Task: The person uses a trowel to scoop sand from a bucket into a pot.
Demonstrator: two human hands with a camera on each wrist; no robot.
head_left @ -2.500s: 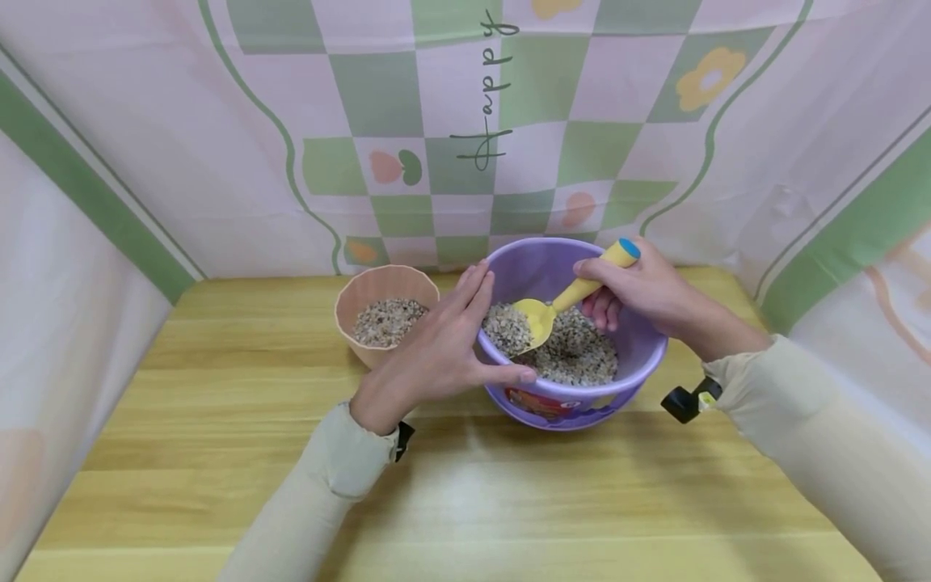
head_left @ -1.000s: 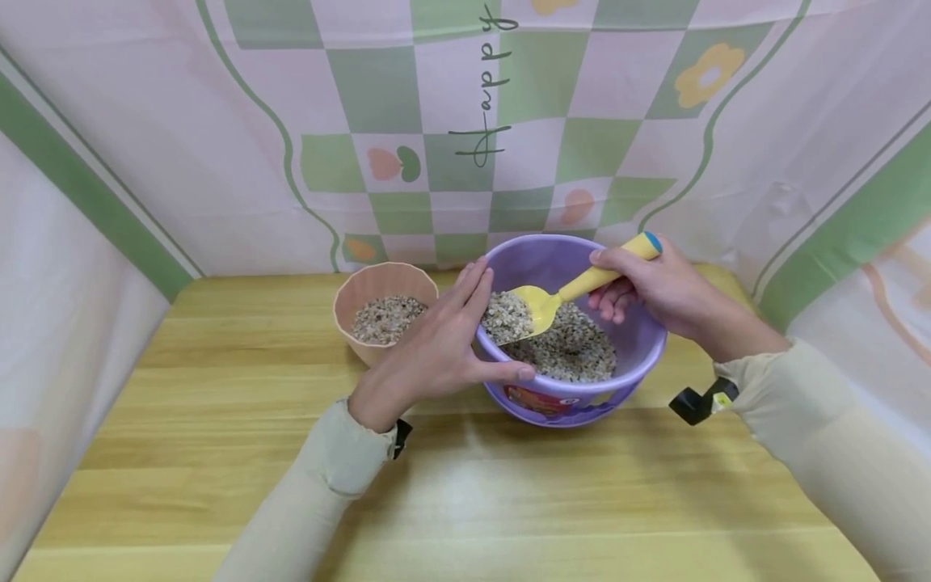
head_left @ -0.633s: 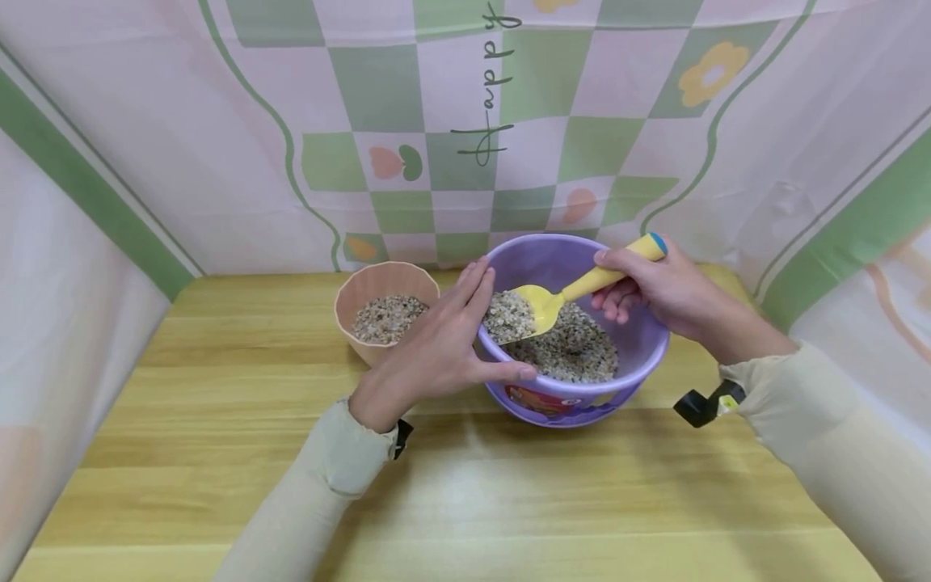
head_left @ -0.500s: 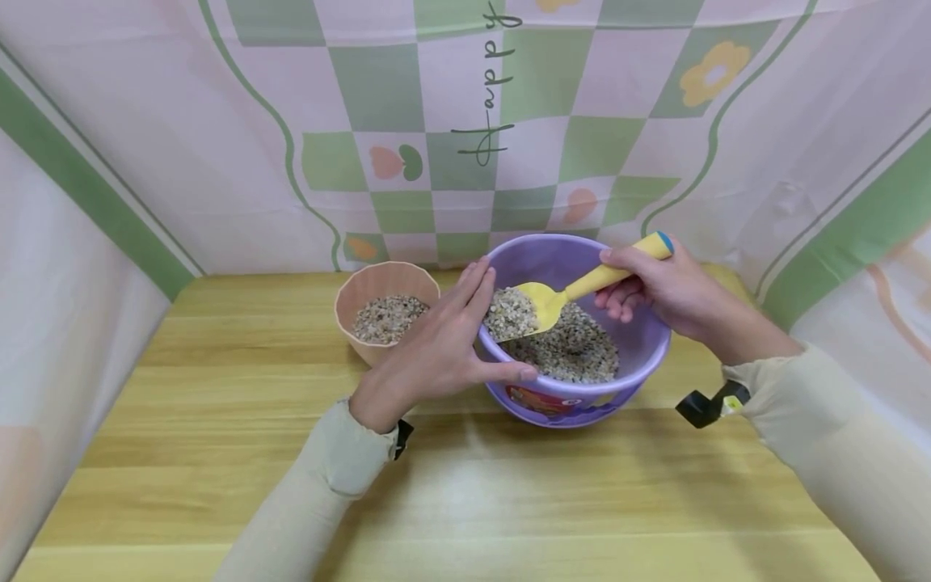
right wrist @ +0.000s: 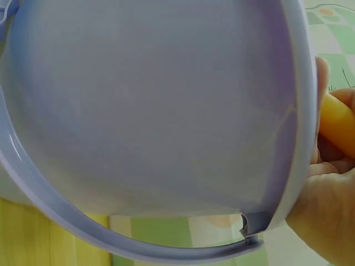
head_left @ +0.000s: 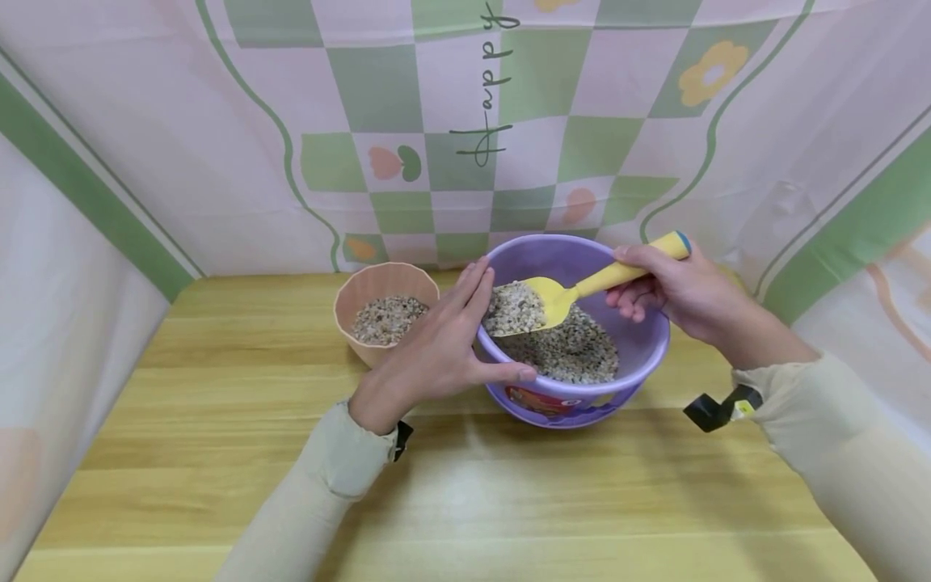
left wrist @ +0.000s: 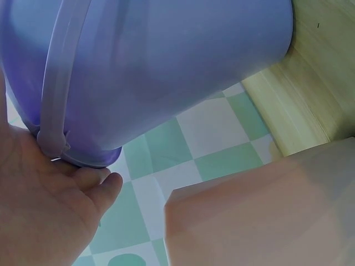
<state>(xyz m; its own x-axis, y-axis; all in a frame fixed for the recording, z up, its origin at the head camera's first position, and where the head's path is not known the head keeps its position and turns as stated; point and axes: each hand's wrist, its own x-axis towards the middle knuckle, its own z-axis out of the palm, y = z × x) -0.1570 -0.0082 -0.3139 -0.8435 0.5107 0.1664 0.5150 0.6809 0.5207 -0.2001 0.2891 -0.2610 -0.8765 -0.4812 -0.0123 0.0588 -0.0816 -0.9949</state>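
Note:
A purple bucket [head_left: 650,356] holds pale gritty gravel [head_left: 582,356] and stands at the back of the table. My left hand [head_left: 436,347] rests on its left rim, fingers straight and thumb stretched along the front edge. In the left wrist view that hand [left wrist: 50,199] lies at the rim beside the bucket's handle [left wrist: 58,77]. My right hand [head_left: 680,291] grips the yellow handle of a scoop [head_left: 556,301], over the bucket's right side. The scoop's blade is heaped with gravel and points left, just inside the left rim. In the right wrist view the bucket hides the blade.
A peach faceted bowl [head_left: 352,295], partly filled with similar gravel, stands left of the bucket, partly behind my left hand. The wooden table [head_left: 465,501] stretches toward me. A checked cloth [head_left: 465,97] hangs close behind the bucket, with more cloth at both sides.
My right hand has drawn the scoop to the right, and its blade has risen slightly and levelled, still carrying gravel. My left hand stays on the rim; bucket and bowl hold their places.

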